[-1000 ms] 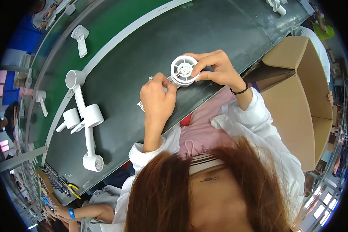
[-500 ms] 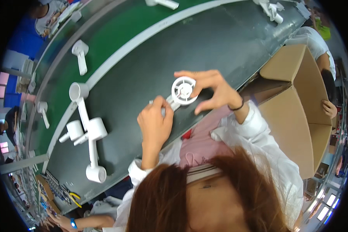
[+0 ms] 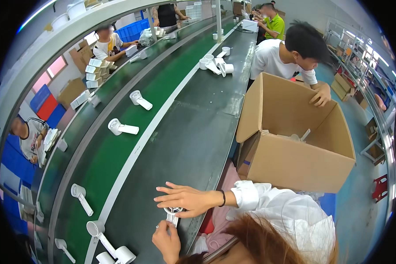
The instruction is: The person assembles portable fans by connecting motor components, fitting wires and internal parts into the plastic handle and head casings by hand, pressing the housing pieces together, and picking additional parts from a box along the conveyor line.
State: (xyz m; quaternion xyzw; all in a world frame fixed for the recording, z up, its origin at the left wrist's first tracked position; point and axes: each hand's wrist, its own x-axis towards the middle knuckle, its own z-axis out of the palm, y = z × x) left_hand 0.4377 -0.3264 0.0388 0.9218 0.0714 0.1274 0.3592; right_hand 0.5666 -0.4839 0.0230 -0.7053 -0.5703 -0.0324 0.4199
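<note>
A white handheld fan housing (image 3: 172, 218), with a round spoked head and a short handle, is at the near edge of the dark bench. My left hand (image 3: 166, 242) grips its handle, fingers closed round it. Stretched flat over the round head is my right hand (image 3: 185, 201), its fingers spread; it covers most of the spokes. Left of my hands, at the lower rim of the picture, lie more white fan housings (image 3: 102, 235), partly cut off.
Several white housings (image 3: 140, 100) lie on the green conveyor (image 3: 105, 156) to the left. Another cluster (image 3: 215, 64) sits far along the bench (image 3: 193, 125). At right stands an open cardboard box (image 3: 301, 163), with a person in white (image 3: 273, 59) leaning over it, one hand on its rim.
The view has swung up and along the bench, bringing the box and co-workers into sight. My right hand has flattened over the fan head; my left still holds the handle.
</note>
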